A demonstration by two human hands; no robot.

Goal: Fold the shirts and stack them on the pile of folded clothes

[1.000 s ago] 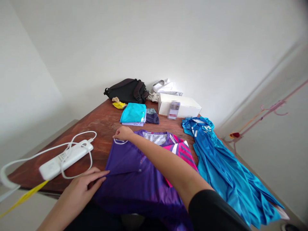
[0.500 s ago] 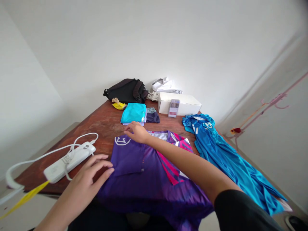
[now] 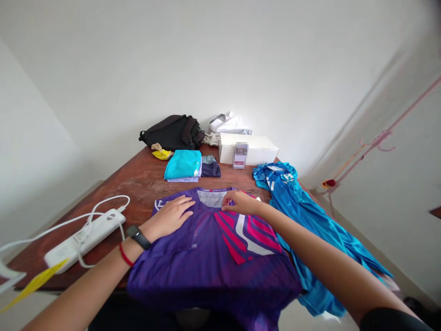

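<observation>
A purple jersey (image 3: 213, 257) with pink and white stripes lies spread on the wooden table, its lower part hanging over the near edge. Its left sleeve is folded inward over the front. Flat on that folded part rests my left hand (image 3: 174, 214), open, with a dark band and a red cord at the wrist. My right hand (image 3: 241, 202) is at the right side of the neckline, its fingers curled and closed on the jersey's collar. The grey inside of the neck shows between the hands.
A power strip (image 3: 86, 236) with white cables lies at left. Behind the jersey are a folded turquoise garment (image 3: 183, 164), dark cloth (image 3: 211, 168), a black backpack (image 3: 172, 133) and a white box (image 3: 260, 149). A blue garment (image 3: 310, 230) drapes along the right table edge.
My left hand has moved from the jersey's left edge onto its folded sleeve. My right hand has moved from the left shoulder rightward to the collar. The view has shifted slightly.
</observation>
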